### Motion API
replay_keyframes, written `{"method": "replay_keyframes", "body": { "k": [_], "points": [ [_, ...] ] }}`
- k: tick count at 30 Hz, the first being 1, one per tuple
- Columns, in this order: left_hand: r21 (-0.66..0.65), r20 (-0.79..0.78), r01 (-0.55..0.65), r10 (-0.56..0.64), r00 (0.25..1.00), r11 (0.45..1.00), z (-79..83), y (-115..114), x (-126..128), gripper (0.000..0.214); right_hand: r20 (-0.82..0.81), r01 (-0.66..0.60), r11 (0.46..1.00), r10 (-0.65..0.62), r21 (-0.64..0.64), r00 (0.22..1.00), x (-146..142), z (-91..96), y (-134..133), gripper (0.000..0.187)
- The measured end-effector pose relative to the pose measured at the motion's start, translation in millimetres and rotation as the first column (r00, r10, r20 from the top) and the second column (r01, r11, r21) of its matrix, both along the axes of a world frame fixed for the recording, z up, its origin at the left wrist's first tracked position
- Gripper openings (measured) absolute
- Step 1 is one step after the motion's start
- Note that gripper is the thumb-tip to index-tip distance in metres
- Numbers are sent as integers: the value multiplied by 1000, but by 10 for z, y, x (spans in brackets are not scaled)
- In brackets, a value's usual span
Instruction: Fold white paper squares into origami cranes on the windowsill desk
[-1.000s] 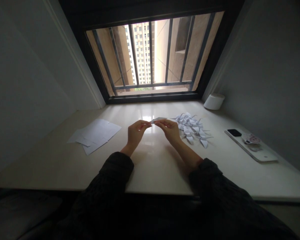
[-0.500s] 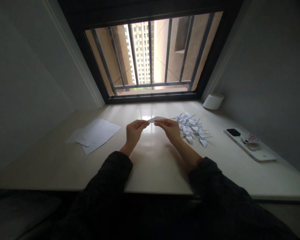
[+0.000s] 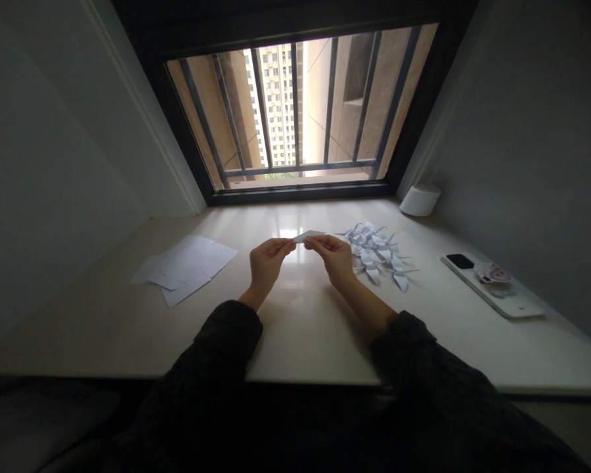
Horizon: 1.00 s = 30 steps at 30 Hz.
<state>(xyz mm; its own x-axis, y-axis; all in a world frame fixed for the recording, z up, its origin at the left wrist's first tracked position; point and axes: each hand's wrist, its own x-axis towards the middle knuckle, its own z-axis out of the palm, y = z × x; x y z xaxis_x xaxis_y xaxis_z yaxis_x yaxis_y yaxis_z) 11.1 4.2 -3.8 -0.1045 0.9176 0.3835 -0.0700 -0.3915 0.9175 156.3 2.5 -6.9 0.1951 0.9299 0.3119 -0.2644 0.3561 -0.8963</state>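
Note:
Between my two hands a small folded piece of white paper (image 3: 308,234) is held up above the sill, its top showing as a low peak. My left hand (image 3: 270,260) pinches its left lower edge between thumb and fingers. On the other side my right hand (image 3: 333,255) pinches it the same way, the fingertips of both hands close together. My fingers hide part of the paper, so its full shape cannot be made out. Just right of my right hand lies a pile of folded white paper cranes (image 3: 374,249).
Flat sheets of white paper (image 3: 197,263) overlap on the left of the pale sill (image 3: 305,341). A white phone (image 3: 492,286) with a cartoon grip lies at right. A white cylindrical object (image 3: 420,200) stands in the back right corner, beside the barred window (image 3: 300,112).
Both hands keep their pinch on the folded paper. My left hand has shifted very slightly to the right; otherwise little differs.

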Motion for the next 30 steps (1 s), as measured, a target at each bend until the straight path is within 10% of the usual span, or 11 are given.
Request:
{"method": "replay_keyframes", "body": {
  "k": [30],
  "points": [
    [41, 41, 9, -11, 999, 999, 40, -66, 39, 34, -104, -72, 997, 69, -23, 992, -10, 1, 2, 20]
  ]
}}
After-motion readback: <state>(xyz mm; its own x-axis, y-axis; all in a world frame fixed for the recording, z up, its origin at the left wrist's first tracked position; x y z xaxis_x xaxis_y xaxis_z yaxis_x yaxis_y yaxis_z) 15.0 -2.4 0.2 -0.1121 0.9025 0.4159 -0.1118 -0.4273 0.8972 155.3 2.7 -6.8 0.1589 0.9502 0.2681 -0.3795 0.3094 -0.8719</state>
